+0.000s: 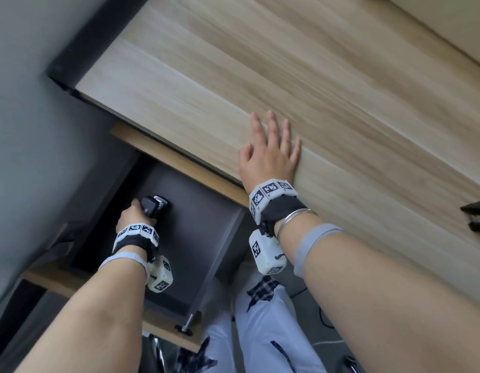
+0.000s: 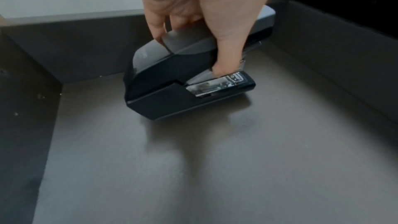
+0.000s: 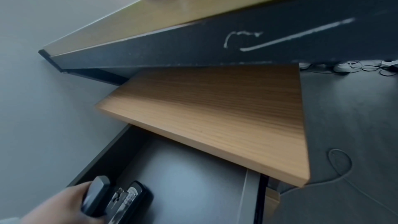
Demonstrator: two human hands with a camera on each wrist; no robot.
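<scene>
A black stapler (image 1: 154,206) (image 2: 185,81) (image 3: 116,198) with a shiny metal inside sits low in an open grey drawer (image 1: 198,238) (image 2: 215,168) (image 3: 193,176). My left hand (image 1: 134,214) (image 2: 202,14) (image 3: 56,205) grips it from above, fingers and thumb curled round its top arm. Whether its base touches the drawer floor I cannot tell. My right hand (image 1: 271,152) lies flat with straight fingers on the light wooden desk top (image 1: 287,76) (image 3: 215,2), near its front edge.
A wooden shelf board (image 3: 226,117) juts out under the desk top above the drawer. A grey wall (image 1: 31,130) runs along the left. A black object (image 1: 476,216) lies on the desk at the right edge. Cables (image 3: 349,69) trail on the dark floor.
</scene>
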